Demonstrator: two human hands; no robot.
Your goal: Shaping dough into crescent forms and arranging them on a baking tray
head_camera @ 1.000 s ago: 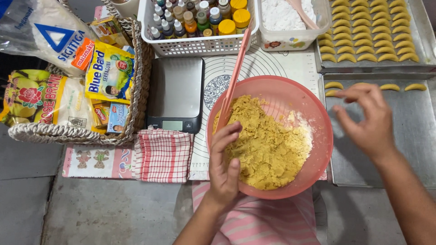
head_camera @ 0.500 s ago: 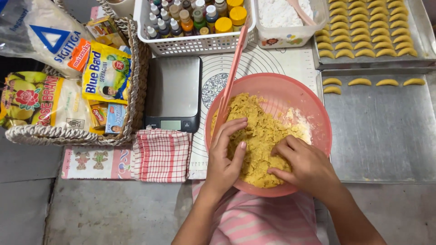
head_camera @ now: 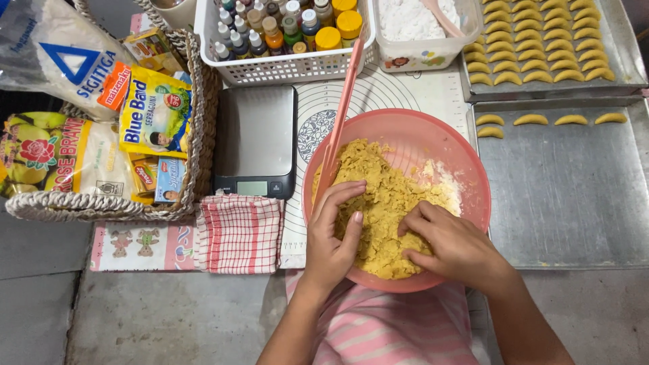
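Note:
A pink plastic bowl (head_camera: 466, 162) holds crumbly yellow dough (head_camera: 382, 196) with a patch of white flour at its right side. My left hand (head_camera: 334, 236) rests on the near left part of the dough, fingers curled against it. My right hand (head_camera: 453, 243) presses its fingertips into the dough's near right part. A pink spatula (head_camera: 341, 115) leans in the bowl, its handle pointing away over the far rim. On the metal tray (head_camera: 568, 203) to the right lie several small crescent-shaped dough pieces (head_camera: 531, 119) along its far edge.
A second tray (head_camera: 618, 67) at the far right is full of crescents. A digital kitchen scale (head_camera: 255, 138), a white basket of small bottles (head_camera: 284, 40), a flour tub (head_camera: 422, 30), a wicker basket of packets (head_camera: 101, 135) and a red checked cloth (head_camera: 238, 233) surround the bowl.
My right hand came back from the tray on the right into the bowl and now presses the dough. My left hand stayed on the dough.

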